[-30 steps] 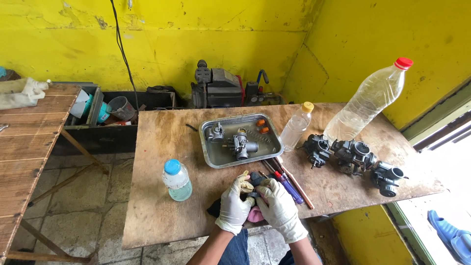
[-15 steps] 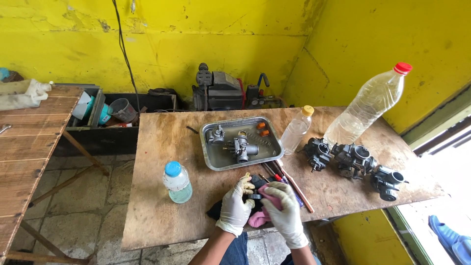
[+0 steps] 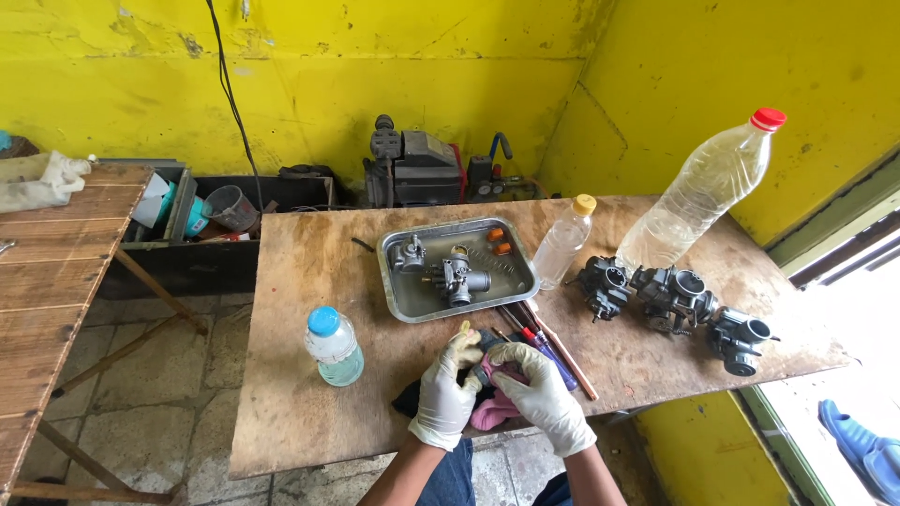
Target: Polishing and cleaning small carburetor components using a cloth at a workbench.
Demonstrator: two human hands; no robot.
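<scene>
Two hands: both gloved in white, meeting at the near edge of the wooden table.
Left hand: fingers curled around a small dark part, thumb raised above it.
Right hand: fingers pressed together and wrapped over the same part from the other side.
Part's place: held between the gloves, just above a pink cloth and a dark rag at the near edge.
Step in hand: by the look of it, the part is being wiped or worked loose over the cloths.
Next move calls for: a steady grip with one hand while the other turns or rubs; small pieces could drop off the near edge.
Metal tray: one, mid-table, holding two carburettor pieces and two orange bits.
Carburettors: three, in a row toward the right edge.
Bottles: three — a blue-capped one toward the left edge, a small yellow-capped one, a large red-capped one leaning at the far right.
Screwdrivers: several, count unclear, just beside the right hand.
</scene>
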